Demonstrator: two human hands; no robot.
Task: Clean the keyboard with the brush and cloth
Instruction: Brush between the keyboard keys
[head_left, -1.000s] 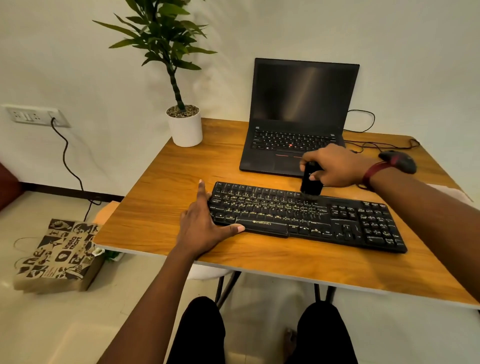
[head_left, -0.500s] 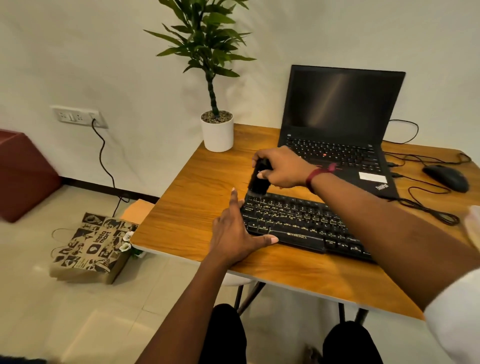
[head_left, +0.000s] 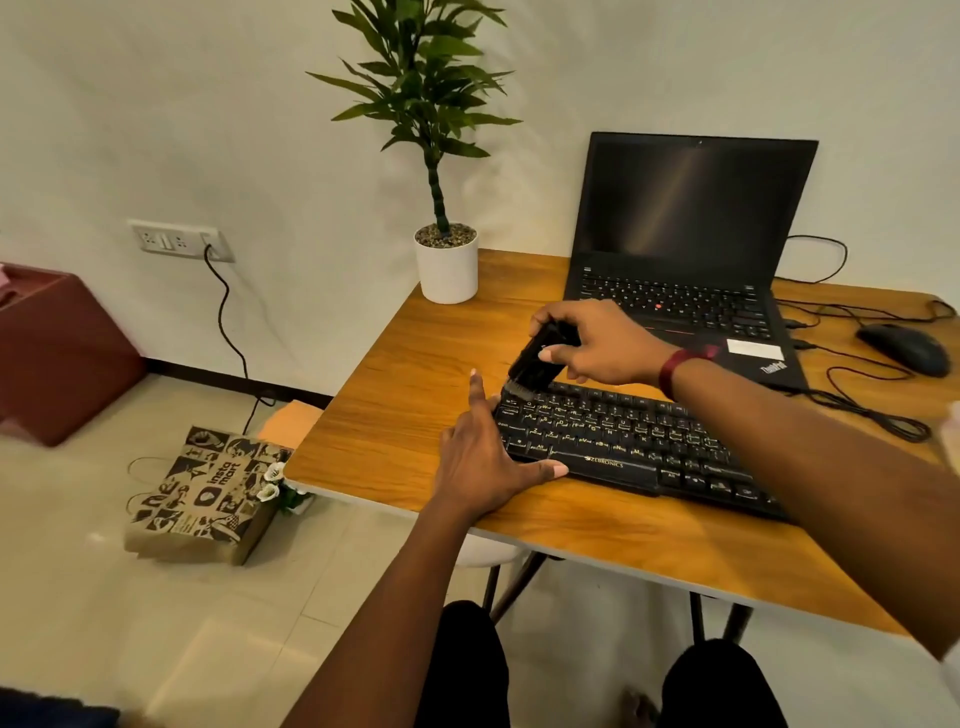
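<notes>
A black keyboard (head_left: 623, 441) lies on the wooden table (head_left: 395, 431), its right end hidden under my right forearm. My right hand (head_left: 597, 343) grips a black brush (head_left: 535, 364), tilted, with its bristles touching the keyboard's far left corner. My left hand (head_left: 478, 462) rests flat against the keyboard's left end, fingers spread, thumb along the front edge, index finger pointing up beside the brush. No cloth is visible.
An open black laptop (head_left: 685, 249) stands behind the keyboard. A black mouse (head_left: 904, 348) and loose cables (head_left: 872, 415) lie at the right. A white potted plant (head_left: 447, 265) sits at the table's far left corner. A printed paper bag (head_left: 208, 493) is on the floor.
My right hand has carried the brush leftward along the keyboard's back row, from its middle to the far left corner. My left hand stays at the left end. The view has swung left.
</notes>
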